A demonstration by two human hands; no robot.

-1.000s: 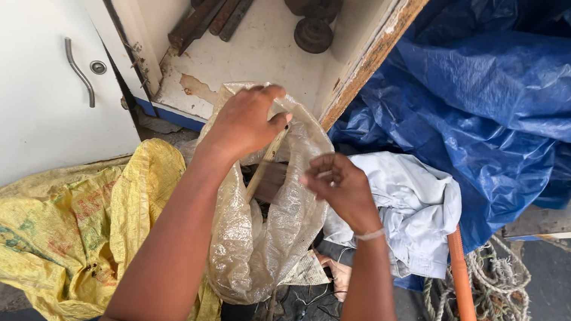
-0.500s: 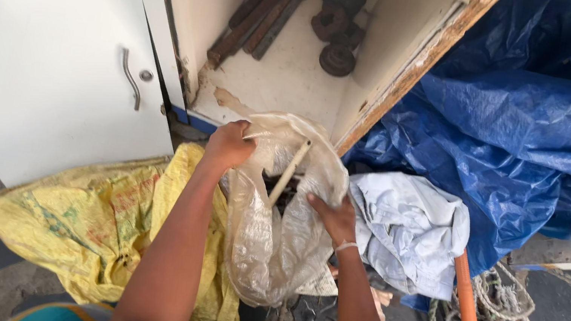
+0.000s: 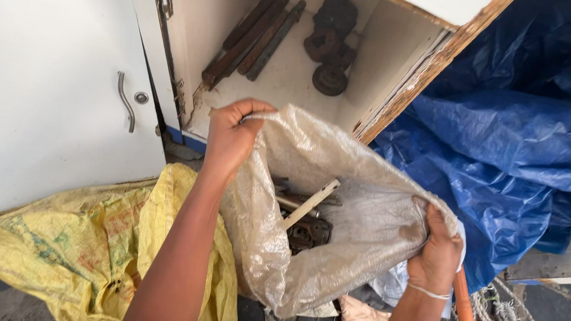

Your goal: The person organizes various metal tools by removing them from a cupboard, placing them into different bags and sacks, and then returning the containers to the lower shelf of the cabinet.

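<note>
Both arms reach up from the bottom edge, the left hand (image 3: 231, 140) and right hand (image 3: 437, 252) each fisted on the rim of the translucent sack (image 3: 358, 233), stretched open between them at centre frame.

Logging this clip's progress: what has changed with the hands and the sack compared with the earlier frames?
The left hand and right hand have moved apart, pulling the clear woven sack open so rusty metal parts show inside. Both hands still grip its rim; the yellow sack and open cabinet stay put.
</note>
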